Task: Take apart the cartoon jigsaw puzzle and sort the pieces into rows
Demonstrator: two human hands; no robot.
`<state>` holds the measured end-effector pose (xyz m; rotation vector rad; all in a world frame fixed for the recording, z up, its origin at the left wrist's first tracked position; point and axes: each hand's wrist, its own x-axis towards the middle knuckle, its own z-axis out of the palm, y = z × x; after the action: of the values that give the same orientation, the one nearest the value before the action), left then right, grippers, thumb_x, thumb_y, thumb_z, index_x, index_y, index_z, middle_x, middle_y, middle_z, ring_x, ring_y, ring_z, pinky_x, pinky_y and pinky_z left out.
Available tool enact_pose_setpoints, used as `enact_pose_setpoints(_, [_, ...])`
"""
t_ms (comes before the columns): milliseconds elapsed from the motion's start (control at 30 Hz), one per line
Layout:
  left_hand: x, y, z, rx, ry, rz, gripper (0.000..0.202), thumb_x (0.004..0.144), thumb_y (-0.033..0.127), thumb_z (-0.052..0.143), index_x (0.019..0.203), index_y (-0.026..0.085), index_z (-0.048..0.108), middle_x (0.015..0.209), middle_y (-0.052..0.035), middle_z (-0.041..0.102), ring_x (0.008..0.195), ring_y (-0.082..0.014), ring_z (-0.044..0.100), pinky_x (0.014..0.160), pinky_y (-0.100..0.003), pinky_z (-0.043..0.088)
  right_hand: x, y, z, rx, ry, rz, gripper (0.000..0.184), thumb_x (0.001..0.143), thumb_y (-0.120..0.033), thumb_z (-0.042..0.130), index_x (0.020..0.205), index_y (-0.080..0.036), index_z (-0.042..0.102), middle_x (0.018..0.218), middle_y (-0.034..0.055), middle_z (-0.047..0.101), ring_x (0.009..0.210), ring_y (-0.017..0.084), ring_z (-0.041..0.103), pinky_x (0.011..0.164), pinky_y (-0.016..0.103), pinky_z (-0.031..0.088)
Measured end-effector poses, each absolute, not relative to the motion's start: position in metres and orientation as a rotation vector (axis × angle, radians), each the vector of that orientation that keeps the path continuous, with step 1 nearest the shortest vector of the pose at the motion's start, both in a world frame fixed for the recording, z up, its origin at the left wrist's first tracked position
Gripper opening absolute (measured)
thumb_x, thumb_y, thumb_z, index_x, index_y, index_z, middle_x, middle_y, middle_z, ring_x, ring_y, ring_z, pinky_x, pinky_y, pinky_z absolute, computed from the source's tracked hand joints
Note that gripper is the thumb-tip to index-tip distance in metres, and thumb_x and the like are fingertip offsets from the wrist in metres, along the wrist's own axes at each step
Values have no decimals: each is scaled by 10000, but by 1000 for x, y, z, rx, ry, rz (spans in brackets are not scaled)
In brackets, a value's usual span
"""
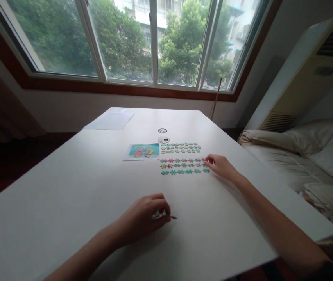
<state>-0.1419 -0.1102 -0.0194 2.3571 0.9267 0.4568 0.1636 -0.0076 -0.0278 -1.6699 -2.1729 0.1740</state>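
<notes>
Several small jigsaw puzzle pieces (181, 171) lie in spaced rows at the middle of the white table, mostly green and teal, some with pink or yellow. My right hand (221, 166) is at the right end of the nearer rows, thumb and fingertips pinched on a puzzle piece (204, 160). Closer to me, my left hand (147, 212) curls around several puzzle pieces (158, 213) just over the tabletop. One piece (173, 217) pokes out at its fingertips. Left of the rows lies a cartoon picture sheet (144, 151) with a pink and a yellow figure.
Two round discs (163, 139) lie beyond the rows on the white table (67, 187). White paper sheets (110, 120) rest at the far left corner. A pale sofa (298, 152) stands to the right, and a window (131, 43) lies past the far edge.
</notes>
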Motion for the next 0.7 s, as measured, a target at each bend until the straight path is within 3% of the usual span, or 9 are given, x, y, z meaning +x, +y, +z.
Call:
enact_pose_setpoints(300, [-141,-100,-24,1940,1189,683,235,771,356,523,729,139,602,624,7,564,545,-84,452,499,-183,362,78,-74,-12,-1057,-2341,589,136,803,-261,496,818,-178,603,636,-16,528,571,83,450,556,193,342])
enact_pose_setpoints(500, [-140,-101,-23,2003,1216,686,238,763,361,531,704,145,611,604,13,563,537,-84,451,494,-183,353,65,-89,-6,-967,-2339,694,169,768,-333,560,813,-176,606,619,-24,499,567,81,441,549,198,341])
enact_pose_setpoints(700, [-139,-103,-21,2056,1203,666,223,758,351,539,702,148,612,595,22,549,523,-76,440,492,-177,351,64,-91,-7,-955,-2315,738,128,778,-274,540,752,-161,593,611,-22,508,554,73,431,537,192,336])
